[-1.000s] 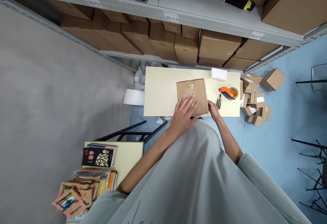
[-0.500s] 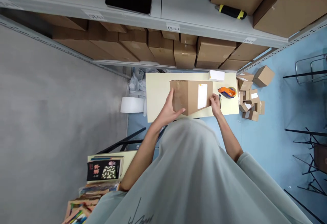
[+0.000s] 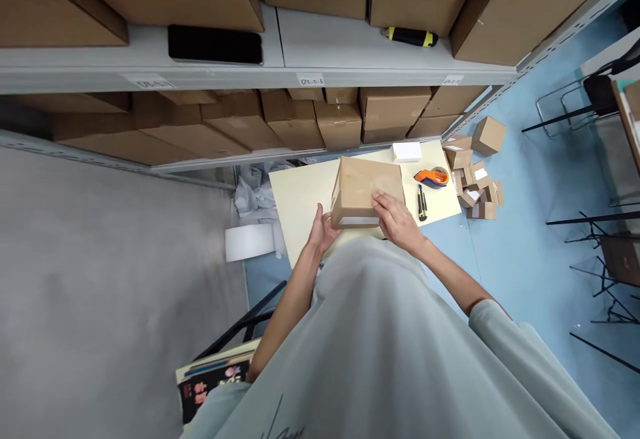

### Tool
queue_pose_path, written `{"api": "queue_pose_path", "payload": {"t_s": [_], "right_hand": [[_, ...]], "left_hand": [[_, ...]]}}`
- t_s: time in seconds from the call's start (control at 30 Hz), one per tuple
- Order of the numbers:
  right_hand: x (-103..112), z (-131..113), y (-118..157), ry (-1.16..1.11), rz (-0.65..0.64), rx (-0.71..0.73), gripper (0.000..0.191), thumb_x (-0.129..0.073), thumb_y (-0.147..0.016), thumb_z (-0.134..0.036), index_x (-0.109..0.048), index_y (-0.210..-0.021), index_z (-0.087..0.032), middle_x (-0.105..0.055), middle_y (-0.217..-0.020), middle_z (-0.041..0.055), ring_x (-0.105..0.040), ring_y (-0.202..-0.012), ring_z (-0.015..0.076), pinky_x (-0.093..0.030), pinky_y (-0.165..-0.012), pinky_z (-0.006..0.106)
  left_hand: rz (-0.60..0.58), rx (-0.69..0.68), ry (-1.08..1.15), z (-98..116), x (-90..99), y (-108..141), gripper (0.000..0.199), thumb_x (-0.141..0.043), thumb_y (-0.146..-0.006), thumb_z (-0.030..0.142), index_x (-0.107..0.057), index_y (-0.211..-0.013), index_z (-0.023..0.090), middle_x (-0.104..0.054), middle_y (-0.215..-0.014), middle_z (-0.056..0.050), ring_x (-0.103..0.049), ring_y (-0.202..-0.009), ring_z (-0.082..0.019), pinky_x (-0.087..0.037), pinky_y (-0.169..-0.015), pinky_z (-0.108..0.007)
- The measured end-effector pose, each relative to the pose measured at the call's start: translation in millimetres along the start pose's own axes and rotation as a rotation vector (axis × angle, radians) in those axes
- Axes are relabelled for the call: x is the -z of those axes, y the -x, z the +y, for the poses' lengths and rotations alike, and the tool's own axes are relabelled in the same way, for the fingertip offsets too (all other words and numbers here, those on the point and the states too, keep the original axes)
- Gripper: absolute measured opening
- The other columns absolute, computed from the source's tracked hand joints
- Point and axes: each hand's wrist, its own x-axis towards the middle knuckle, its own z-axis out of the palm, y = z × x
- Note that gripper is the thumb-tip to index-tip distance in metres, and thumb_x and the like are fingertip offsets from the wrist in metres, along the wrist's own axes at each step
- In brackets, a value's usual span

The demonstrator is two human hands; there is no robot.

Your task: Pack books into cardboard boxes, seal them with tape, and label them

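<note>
My left hand [image 3: 321, 233] lies open at the near left corner of the carton [image 3: 367, 179], probably steadying it over the counter [image 3: 304, 192]. My right hand [image 3: 397, 222] bends across its top; whether it grips, I cannot tell. Right of the carton, cutter [image 3: 422, 203] and tape dispenser [image 3: 428, 176] seem placed for easy reach. The carton's white label [image 3: 360, 221] is unreadable.

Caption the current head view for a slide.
Right hand on a cardboard box, left hand at its lower left corner; cutter and orange tape dispenser on the pale table to the right.
</note>
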Motion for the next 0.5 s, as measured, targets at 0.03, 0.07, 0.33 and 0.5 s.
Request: {"api": "queue_pose_path", "payload": {"t_s": [0.03,0.07,0.33,0.5], "right_hand": [[-1,-5,4,0.005,-0.027,0.007,0.053,-0.038,-0.112,-0.013,-0.056,-0.161,-0.022,-0.066,-0.159,0.0162,-0.053,-0.161,0.0258,-0.054,-0.128,0.057],[-2,-10,8,0.003,-0.043,0.008,0.053,-0.038,-0.113,-0.013,-0.058,-0.161,-0.023,-0.067,-0.16,0.015,-0.053,-0.162,0.0249,-0.054,-0.128,0.056],[5,-46,32,0.005,0.005,-0.018,0.044,-0.046,-0.116,-0.013,-0.067,-0.152,-0.027,-0.072,-0.155,0.0084,-0.057,-0.158,0.0205,-0.058,-0.126,0.046],[16,-66,51,0.068,0.051,-0.171,0.038,-0.054,-0.114,-0.02,-0.07,-0.147,-0.028,-0.075,-0.149,0.0096,-0.063,-0.152,0.0256,-0.063,-0.12,0.051]], "left_hand": [[-0.031,0.002,-0.023,-3,2.6,-2,0.074,-0.06,-0.094,0.09,-0.075,-0.1,0.017,-0.084,-0.101,-0.018,-0.081,-0.11,-0.034,-0.064,-0.097,-0.045],[-0.057,0.002,-0.049,-5,4.9,-4,0.075,-0.061,-0.093,0.09,-0.075,-0.104,0.017,-0.085,-0.103,-0.017,-0.08,-0.11,-0.034,-0.064,-0.098,-0.046],[-0.107,-0.029,-0.154,-8,14.9,-14,0.082,-0.067,-0.081,0.097,-0.075,-0.108,0.02,-0.084,-0.108,-0.015,-0.078,-0.114,-0.032,-0.062,-0.094,-0.04],[-0.141,0.007,-0.24,-7,-1.3,-24,0.073,-0.073,-0.082,0.091,-0.075,-0.102,0.021,-0.084,-0.099,-0.011,-0.079,-0.105,-0.03,-0.061,-0.092,-0.039]]}}
